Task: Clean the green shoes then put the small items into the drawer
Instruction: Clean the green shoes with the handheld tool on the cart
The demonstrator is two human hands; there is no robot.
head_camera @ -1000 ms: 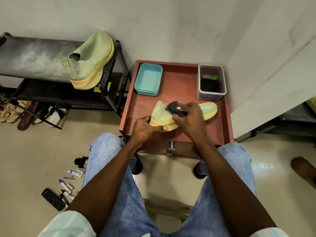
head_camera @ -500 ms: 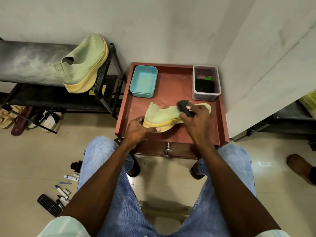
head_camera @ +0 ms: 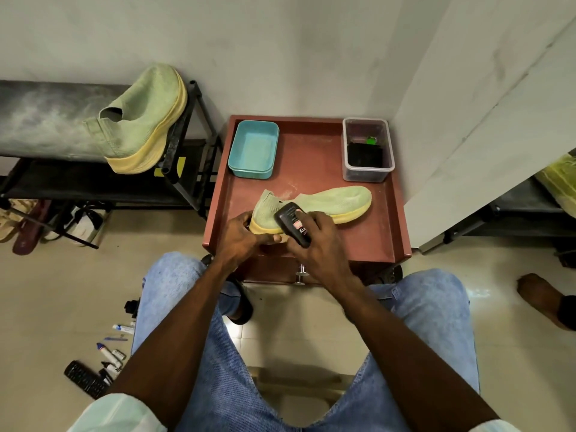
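Drawn back from toe to heel, the black shoe brush (head_camera: pixel 293 224) is gripped in the right hand (head_camera: pixel 314 241); the green shoe (head_camera: pixel 327 202), near the red cabinet top's (head_camera: pixel 367 232) front edge, is pinched at the heel by the left hand (head_camera: pixel 238 236). Cleaning appears unfinished; small items (head_camera: pixel 107 353) are left on the floor, undrawered.

Teal tub (head_camera: pixel 253 149) and clear box (head_camera: pixel 367 169) on red tray (head_camera: pixel 314 169)

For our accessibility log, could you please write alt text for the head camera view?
A seated person's left hand steadies a green shoe on a red cabinet top while the right hand holds a black brush at its heel. Its mate sits on a shelf to the left.
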